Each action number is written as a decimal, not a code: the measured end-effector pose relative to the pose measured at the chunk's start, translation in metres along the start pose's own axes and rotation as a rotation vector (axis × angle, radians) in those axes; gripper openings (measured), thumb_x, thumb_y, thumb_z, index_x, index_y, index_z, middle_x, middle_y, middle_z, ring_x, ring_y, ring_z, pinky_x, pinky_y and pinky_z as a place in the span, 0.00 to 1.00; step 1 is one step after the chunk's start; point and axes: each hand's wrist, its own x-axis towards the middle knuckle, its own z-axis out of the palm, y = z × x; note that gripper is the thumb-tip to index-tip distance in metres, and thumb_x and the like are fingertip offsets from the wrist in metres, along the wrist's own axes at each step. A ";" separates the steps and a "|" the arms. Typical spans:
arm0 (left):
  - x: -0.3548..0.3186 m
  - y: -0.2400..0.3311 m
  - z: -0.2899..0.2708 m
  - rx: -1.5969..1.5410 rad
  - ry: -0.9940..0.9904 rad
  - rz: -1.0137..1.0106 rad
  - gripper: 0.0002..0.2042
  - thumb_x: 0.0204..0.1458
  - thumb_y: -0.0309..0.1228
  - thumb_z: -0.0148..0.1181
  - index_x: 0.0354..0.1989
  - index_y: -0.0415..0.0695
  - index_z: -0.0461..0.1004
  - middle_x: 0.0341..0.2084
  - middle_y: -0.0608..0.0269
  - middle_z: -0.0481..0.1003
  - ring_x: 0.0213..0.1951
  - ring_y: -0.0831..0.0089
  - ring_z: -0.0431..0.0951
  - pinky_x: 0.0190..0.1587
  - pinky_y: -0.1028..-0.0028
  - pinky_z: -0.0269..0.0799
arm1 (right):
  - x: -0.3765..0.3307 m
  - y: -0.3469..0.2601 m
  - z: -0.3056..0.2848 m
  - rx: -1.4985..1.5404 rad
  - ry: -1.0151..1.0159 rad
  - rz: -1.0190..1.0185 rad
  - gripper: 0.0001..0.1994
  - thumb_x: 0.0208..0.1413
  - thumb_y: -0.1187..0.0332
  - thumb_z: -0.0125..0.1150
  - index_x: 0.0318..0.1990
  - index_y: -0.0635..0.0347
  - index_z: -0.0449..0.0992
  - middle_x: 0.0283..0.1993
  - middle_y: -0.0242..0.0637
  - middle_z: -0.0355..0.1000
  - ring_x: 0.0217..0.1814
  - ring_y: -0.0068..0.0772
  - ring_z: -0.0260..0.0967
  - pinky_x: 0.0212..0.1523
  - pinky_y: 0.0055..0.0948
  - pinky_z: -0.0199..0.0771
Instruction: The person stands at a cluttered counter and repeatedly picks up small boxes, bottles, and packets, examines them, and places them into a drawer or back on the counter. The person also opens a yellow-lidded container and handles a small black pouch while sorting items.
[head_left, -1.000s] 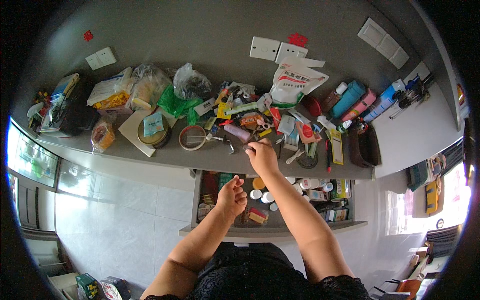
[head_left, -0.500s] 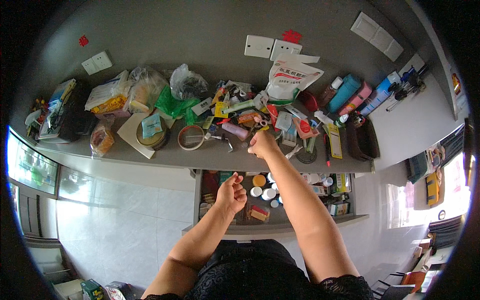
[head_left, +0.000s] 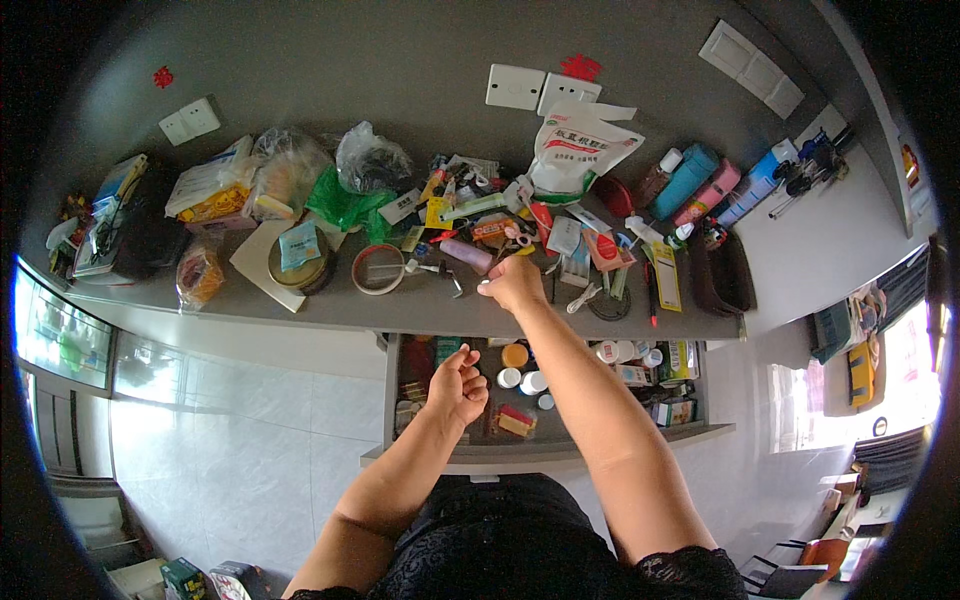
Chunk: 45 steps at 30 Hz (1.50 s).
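My right hand (head_left: 515, 285) reaches over the desktop, with thumb and fingers pinched together. A small pale spot shows at the fingertips; I cannot make out what it is. Just beyond lies a lilac cylinder (head_left: 466, 255), near pink-handled scissors (head_left: 517, 237). To the left of this hand are a metal hook-shaped piece (head_left: 457, 285) and a roll of tape (head_left: 358, 270). My left hand (head_left: 458, 392) hovers above the open drawer (head_left: 465, 436), its fingers loosely curled with nothing visible in them. White-capped bottles (head_left: 532, 382) and a small red-and-tan item (head_left: 516, 420) lie in the drawer.
Small packets and tools crowd the desktop's middle, before a white pouch (head_left: 580, 155). A round tin (head_left: 298, 270), a green plastic bag (head_left: 345, 205) and bagged tape (head_left: 200, 272) lie to the left. Bottles (head_left: 686, 182) and a dark basket (head_left: 722, 275) stand right. The drawer juts toward me.
My right hand has shifted slightly left and nearer the lilac cylinder, still pinched. The left hand stays curled over the drawer. The view has shifted slightly.
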 end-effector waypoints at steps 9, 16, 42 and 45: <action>-0.001 0.000 0.000 0.001 0.000 0.014 0.13 0.55 0.38 0.51 0.19 0.49 0.67 0.07 0.78 0.49 0.12 0.83 0.45 0.14 0.81 0.39 | 0.006 0.001 0.009 0.059 0.152 -0.099 0.11 0.31 0.66 0.70 0.24 0.58 0.76 0.25 0.39 0.74 0.25 0.32 0.72 0.28 0.31 0.72; 0.000 0.003 -0.007 -0.025 0.032 0.045 0.12 0.53 0.39 0.54 0.20 0.49 0.68 0.08 0.77 0.49 0.12 0.83 0.47 0.13 0.81 0.39 | -0.017 0.022 -0.050 1.393 -0.300 0.237 0.08 0.42 0.71 0.64 0.31 0.60 0.72 0.22 0.32 0.69 0.18 0.21 0.66 0.22 0.22 0.71; 0.001 0.004 0.004 -0.015 -0.014 -0.002 0.12 0.54 0.38 0.52 0.21 0.48 0.68 0.07 0.78 0.48 0.12 0.83 0.45 0.15 0.81 0.39 | -0.020 0.035 -0.029 0.197 -0.090 -0.055 0.09 0.36 0.63 0.68 0.23 0.58 0.78 0.24 0.39 0.74 0.27 0.34 0.72 0.30 0.32 0.71; 0.004 0.008 0.001 -0.015 -0.007 0.009 0.13 0.54 0.39 0.52 0.20 0.49 0.67 0.07 0.79 0.47 0.11 0.83 0.45 0.13 0.81 0.38 | -0.027 0.036 -0.038 0.885 -0.293 0.120 0.06 0.40 0.67 0.63 0.22 0.57 0.72 0.21 0.32 0.69 0.21 0.23 0.63 0.21 0.22 0.61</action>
